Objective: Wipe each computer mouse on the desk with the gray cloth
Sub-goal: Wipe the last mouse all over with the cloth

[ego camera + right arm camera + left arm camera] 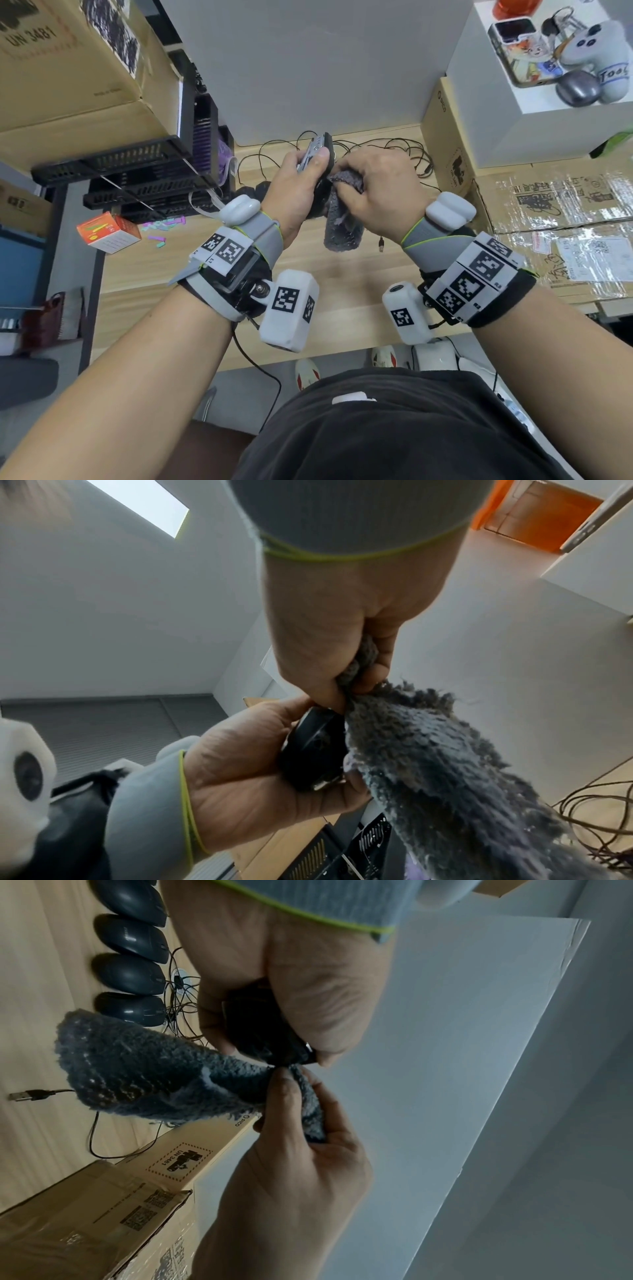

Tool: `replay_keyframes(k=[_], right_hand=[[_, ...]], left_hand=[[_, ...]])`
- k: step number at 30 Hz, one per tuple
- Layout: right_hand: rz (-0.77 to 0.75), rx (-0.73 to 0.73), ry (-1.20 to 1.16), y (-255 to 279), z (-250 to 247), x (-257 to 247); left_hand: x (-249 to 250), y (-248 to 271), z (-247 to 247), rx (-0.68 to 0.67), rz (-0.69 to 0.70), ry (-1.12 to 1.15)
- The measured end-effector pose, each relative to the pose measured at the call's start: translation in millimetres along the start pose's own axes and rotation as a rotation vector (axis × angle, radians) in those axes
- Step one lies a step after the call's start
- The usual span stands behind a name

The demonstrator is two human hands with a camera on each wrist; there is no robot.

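Gray cloth (343, 209) is hanging bunched from the right hand (378, 190), pressing against a black mouse (320, 161) clasped in the left hand (296, 192) above the desk (342, 274); a cardboard box (178, 1161) is showing "UN 3481".

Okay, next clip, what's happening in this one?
A person is cleaning computer mice at a wooden desk. The left hand holds a black mouse up off the desk, while the right hand grips the gray cloth against it. Four more mice lie in a row on the desk.
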State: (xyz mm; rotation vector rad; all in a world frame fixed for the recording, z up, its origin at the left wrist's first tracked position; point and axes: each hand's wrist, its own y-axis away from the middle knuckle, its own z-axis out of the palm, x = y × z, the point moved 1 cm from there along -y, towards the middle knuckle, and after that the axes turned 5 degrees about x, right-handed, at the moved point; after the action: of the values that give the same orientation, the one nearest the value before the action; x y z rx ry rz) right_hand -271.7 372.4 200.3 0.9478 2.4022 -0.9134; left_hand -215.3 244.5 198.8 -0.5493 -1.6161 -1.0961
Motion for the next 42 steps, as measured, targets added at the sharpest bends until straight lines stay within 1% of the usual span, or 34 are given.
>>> replay_keyframes(k=[3, 6, 10, 15, 17, 19, 21, 23, 25, 28, 29, 30, 34, 37, 42], right_hand=[[-0.022, -0.001, -0.054, 1, -3, -4], [-0.032, -0.023, -0.065, 0, -5, -5], [0.007, -0.062, 0.002, -2, -6, -4], [0.015, -0.121, 0.112, -6, -2, -11], [0.03, -0.099, 0.066, -4, -2, -14], [0.053, -0.053, -0.03, -4, -3, -20], [0.045, -0.008, -0.114, -3, -2, -27], [0.049, 0.019, -0.15, -3, -5, -27], [0.07, 0.018, -0.14, -3, -7, -16], [0.1, -0.086, -0.048, 3, -7, -2], [0.112, -0.099, -0.036, 5, -6, -1], [0.123, -0.085, -0.039, 6, -5, -1], [0.145, 0.046, -0.096, 2, -11, -4], [0.092, 0.079, -0.111, 1, -11, -10], [-0.012, -0.002, -0.068, -2, -8, -11]], left_hand=[[2, 2, -2, -0.012, -0.047, -0.007], [3, 4, -5, -0.018, -0.059, 0.02], [4, 5, -8, -0.007, -0.056, 0.057], [2, 3, -7, 0.008, -0.028, -0.006], [3, 4, -7, 0.017, -0.022, -0.03], [1, 2, -5, -0.001, -0.033, -0.042], [-2, 3, -5, -0.022, -0.058, -0.024], [-3, 4, -5, -0.014, -0.08, 0.001], [0, 6, -8, 0.006, -0.091, 0.024], [8, 6, -11, 0.001, -0.084, 0.073], [10, 5, -11, 0.003, -0.079, 0.072], [11, 4, -10, 0.007, -0.075, 0.061], [10, 4, -8, -0.006, -0.057, 0.011], [8, 4, -7, -0.027, -0.041, -0.03], [7, 3, -8, -0.043, -0.055, -0.018]])
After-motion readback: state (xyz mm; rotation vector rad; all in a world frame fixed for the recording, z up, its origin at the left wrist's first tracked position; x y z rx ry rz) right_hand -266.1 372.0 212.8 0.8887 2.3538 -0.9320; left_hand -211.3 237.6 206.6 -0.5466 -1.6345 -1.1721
